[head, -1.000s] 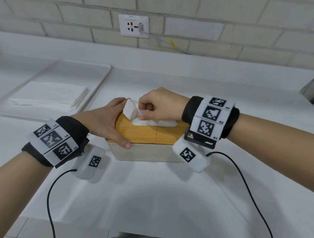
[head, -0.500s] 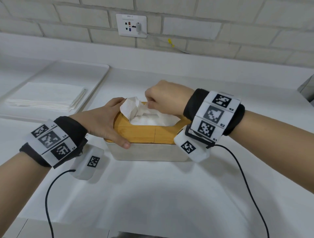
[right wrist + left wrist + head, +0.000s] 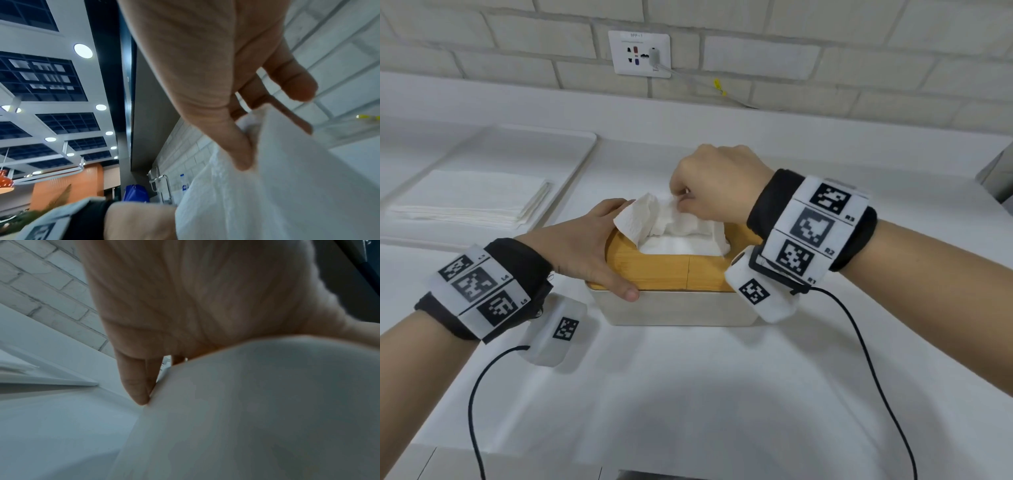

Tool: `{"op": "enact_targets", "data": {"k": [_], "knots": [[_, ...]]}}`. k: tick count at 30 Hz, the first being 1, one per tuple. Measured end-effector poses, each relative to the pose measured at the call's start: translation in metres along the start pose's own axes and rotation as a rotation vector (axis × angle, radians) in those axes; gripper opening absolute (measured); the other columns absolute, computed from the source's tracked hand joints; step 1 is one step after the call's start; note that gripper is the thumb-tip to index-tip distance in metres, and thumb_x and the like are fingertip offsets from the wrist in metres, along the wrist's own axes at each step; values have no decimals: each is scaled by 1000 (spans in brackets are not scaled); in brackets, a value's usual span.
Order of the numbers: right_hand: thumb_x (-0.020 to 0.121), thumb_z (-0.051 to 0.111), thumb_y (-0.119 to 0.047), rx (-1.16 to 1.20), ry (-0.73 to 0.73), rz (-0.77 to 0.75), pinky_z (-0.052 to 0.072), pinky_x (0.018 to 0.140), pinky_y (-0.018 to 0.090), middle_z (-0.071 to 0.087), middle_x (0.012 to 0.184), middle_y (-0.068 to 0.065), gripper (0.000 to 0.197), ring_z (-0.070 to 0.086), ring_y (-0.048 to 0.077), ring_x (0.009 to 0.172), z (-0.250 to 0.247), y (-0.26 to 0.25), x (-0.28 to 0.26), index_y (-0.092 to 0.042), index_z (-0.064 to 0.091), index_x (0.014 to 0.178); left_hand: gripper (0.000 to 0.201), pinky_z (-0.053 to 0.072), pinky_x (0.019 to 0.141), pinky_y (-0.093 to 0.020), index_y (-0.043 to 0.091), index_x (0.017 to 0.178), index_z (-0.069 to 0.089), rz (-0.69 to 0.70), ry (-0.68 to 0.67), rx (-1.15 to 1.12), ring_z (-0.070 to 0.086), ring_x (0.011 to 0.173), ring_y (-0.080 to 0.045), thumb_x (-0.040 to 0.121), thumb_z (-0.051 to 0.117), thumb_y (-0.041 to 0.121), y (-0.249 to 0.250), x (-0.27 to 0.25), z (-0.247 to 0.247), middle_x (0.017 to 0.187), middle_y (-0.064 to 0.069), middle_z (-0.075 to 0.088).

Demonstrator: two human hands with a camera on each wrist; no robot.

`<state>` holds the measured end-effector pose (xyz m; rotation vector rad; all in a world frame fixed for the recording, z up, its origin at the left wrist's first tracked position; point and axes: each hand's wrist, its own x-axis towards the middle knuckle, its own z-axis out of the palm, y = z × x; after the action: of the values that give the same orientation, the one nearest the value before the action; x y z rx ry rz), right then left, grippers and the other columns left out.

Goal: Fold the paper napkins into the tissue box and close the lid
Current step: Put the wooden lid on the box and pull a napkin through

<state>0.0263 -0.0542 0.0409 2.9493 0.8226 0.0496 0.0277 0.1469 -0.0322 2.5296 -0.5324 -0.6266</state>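
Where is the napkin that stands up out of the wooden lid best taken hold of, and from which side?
Pinch the napkin at its raised, crumpled top, coming from straight above, as the right hand does. Only that part stands clear of the wooden lid; the rest lies flat in the opening. The left hand holds the tissue box by its left end, which should steady it.

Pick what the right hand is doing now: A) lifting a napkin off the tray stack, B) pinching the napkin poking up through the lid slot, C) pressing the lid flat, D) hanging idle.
B: the right hand pinches the napkin above the slot in the wooden lid, while the left hand holds the tissue box.
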Motion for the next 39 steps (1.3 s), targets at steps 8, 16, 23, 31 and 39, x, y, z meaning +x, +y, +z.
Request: {"op": "enact_targets", "data": {"k": [8,16,23,31,39], "knots": [[85,58,-29,-8,-33,-95,35,71,31,56,113,0,32,54,22,104,-10,-18,8,-17,56,115,169,24,104,-21,25,152,3,-64,111,-57,20,139,-8,7,69,83,-3,1,7,153,19,9],[91,50,-8,79,-28,-190,37,68,27,47,95,0,17,49,18,81,1,-37,36,-14,62,102,135,39,98,-30,32,137,31,-12,167,-143,44,121,-14,17,79,72,1,6,12,134,7,41],[87,61,-21,244,-39,-239,41,75,28,45,98,-7,28,46,11,89,6,-19,29,-15,53,113,166,27,100,-22,24,149,16,-65,156,-132,30,132,-11,3,64,87,4,4,11,148,8,25],[84,50,4,290,125,-106,46,73,28,50,88,2,19,57,21,87,5,-8,24,-9,63,89,170,26,109,-27,24,153,7,-96,159,-149,26,137,-12,6,74,79,6,5,12,153,8,20],[82,62,-13,314,-124,19,43,65,24,54,96,6,16,53,19,86,14,2,25,-9,59,98,163,20,104,-20,22,153,0,-150,141,-190,19,140,-11,14,75,63,19,7,14,156,8,13]]}}
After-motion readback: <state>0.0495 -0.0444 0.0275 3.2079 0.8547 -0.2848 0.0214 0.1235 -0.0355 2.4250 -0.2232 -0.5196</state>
